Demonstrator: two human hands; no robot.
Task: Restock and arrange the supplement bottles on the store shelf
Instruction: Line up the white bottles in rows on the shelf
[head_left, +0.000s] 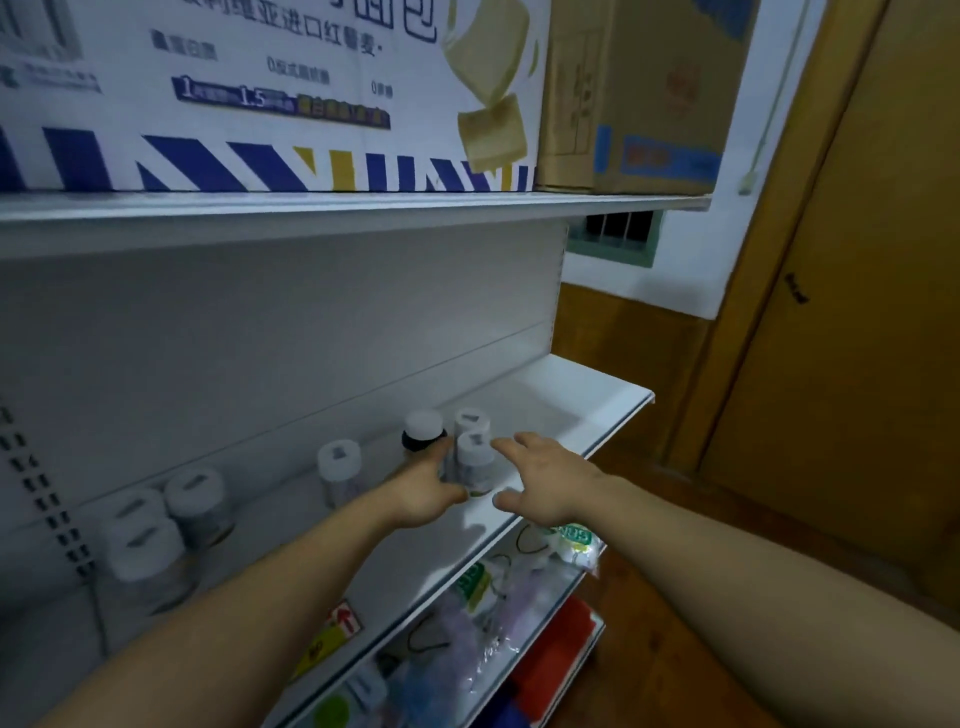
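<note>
A white carton (260, 93) on the upper shelf (363, 205), high above both hands, carries navy Chinese characters, a blue banner with "1" and "1.5", slanted blue and yellow stripes and a picture of sliced bread. Its smaller print is blurred. A brown cardboard box (639, 93) stands just beside it. The bottles' own labels are too blurred to read.

The middle shelf (571, 405) is white metal with a pale back panel. To the right of the hands are a wooden door (831, 364) and a wooden floor. Below the hands, a lower shelf holds clear packets with green labels (571, 545).

The left hand (426, 488) curls thumb and fingers round a white-capped supplement bottle (474, 454) standing on the middle shelf. The right hand (545, 483) hovers just right of it, fingers spread, holding nothing. Just beyond the fingers stand a dark bottle (423, 431) and a second white-capped bottle (471, 422). A lone bottle (338, 462) stands left of the left hand, and three clustered bottles (156, 519) stand further left.
</note>
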